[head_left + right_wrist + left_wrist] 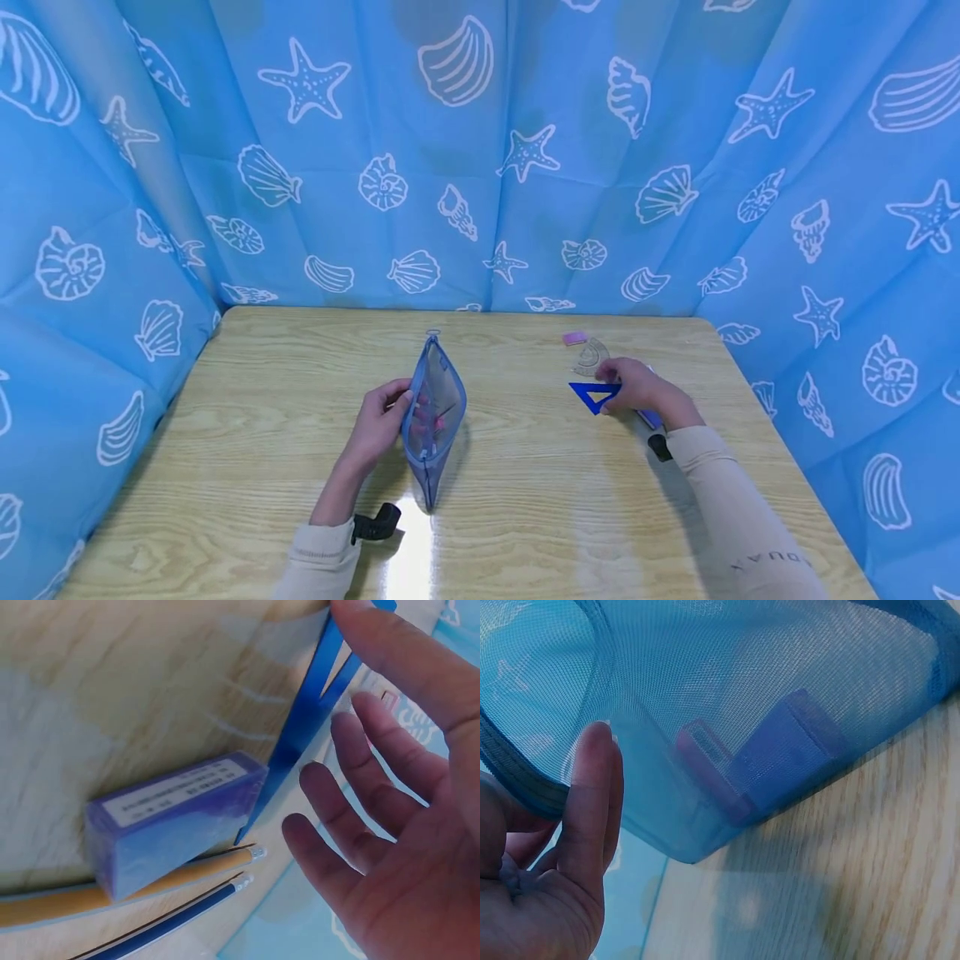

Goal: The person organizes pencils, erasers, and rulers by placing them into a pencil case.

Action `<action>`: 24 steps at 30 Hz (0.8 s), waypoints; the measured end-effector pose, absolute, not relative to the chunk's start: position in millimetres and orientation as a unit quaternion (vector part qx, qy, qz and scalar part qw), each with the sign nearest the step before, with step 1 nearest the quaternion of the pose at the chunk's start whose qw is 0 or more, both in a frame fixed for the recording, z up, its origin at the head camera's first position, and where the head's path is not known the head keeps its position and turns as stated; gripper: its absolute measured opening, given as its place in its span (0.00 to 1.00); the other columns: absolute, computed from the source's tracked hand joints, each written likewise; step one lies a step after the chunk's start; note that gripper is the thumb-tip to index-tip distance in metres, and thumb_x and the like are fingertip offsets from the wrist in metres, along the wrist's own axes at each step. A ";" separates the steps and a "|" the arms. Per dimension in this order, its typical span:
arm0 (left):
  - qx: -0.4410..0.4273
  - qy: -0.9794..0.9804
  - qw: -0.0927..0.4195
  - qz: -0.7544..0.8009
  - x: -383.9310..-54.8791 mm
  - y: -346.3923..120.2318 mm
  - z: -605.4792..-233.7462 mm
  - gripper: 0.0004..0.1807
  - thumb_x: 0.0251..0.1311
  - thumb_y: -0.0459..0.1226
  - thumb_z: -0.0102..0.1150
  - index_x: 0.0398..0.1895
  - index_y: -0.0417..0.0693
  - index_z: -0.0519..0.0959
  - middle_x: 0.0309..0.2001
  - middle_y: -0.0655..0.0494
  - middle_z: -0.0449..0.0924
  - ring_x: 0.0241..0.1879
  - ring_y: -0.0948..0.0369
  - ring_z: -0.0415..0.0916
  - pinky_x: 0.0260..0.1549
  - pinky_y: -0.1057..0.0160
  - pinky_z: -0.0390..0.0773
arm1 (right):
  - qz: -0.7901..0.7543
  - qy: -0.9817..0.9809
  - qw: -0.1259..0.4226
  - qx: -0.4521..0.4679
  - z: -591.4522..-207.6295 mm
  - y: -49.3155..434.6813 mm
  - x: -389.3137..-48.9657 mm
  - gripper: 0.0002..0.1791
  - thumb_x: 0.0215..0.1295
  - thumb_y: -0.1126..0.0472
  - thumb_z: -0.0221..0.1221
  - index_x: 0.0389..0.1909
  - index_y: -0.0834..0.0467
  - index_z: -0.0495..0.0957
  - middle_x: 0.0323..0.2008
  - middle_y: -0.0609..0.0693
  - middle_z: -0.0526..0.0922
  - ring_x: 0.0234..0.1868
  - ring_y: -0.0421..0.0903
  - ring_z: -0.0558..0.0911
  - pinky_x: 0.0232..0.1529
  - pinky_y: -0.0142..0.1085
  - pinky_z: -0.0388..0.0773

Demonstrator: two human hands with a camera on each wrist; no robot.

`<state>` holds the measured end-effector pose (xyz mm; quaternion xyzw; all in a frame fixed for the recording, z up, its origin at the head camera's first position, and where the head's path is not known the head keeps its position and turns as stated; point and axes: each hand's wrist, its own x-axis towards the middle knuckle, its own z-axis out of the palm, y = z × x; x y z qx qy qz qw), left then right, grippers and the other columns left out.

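Observation:
My left hand (378,421) pinches the near side rim of a blue mesh zip pouch (452,400), which stands with its mouth spread wide. Through the mesh in the left wrist view show a blue-purple block (787,742) and a smaller pinkish piece (709,765), both low in the pouch. Over at the right, my right hand (637,387) holds a blue set square (584,398) between thumb and fingers, close to the tabletop. Beneath that hand lies a purple wrapped block (176,825) with a white label, partly hidden in the head view.
Beyond the right hand lie a clear protractor (590,354) and a pink eraser (574,337). A yellow pencil (217,864) and a dark blue pencil (176,924) lie beside the wrapped block. Blue shell-print curtains (450,167) enclose the wooden table (300,358).

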<state>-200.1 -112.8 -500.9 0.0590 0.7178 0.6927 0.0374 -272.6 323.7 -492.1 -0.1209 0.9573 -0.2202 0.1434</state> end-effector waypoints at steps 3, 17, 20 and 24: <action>0.056 0.720 0.042 0.690 -198.9 -112.1 -500.9 0.16 0.78 0.30 0.43 0.58 0.29 0.77 0.46 0.34 0.82 0.36 0.60 0.81 0.34 0.64 0.87 | -0.218 0.957 0.159 -0.111 -492.0 322.2 -272.2 0.25 0.52 0.62 0.76 0.48 0.62 0.77 0.45 0.57 0.81 0.47 0.54 0.77 0.57 0.53 0.77; 0.056 0.719 0.043 0.691 -198.1 -106.2 -503.7 0.16 0.78 0.30 0.44 0.58 0.30 0.77 0.46 0.34 0.82 0.38 0.57 0.82 0.34 0.65 0.86 | -0.221 0.955 0.169 -0.108 -491.2 318.8 -270.6 0.25 0.53 0.61 0.76 0.46 0.62 0.74 0.47 0.59 0.79 0.49 0.55 0.76 0.58 0.54 0.76; 0.059 0.721 0.038 0.690 -197.6 -104.3 -505.3 0.15 0.77 0.30 0.45 0.57 0.29 0.77 0.45 0.34 0.83 0.38 0.58 0.82 0.35 0.67 0.85 | -0.226 0.953 0.171 -0.109 -493.7 320.4 -270.9 0.24 0.53 0.60 0.76 0.47 0.61 0.76 0.47 0.58 0.81 0.49 0.55 0.77 0.59 0.55 0.76; 0.057 0.729 0.033 0.682 -198.1 -102.7 -505.6 0.15 0.78 0.30 0.45 0.56 0.31 0.78 0.45 0.36 0.83 0.39 0.59 0.82 0.36 0.68 0.83 | -0.231 0.953 0.161 -0.117 -494.2 321.2 -272.2 0.22 0.54 0.58 0.76 0.45 0.61 0.79 0.43 0.55 0.82 0.45 0.52 0.77 0.55 0.51 0.78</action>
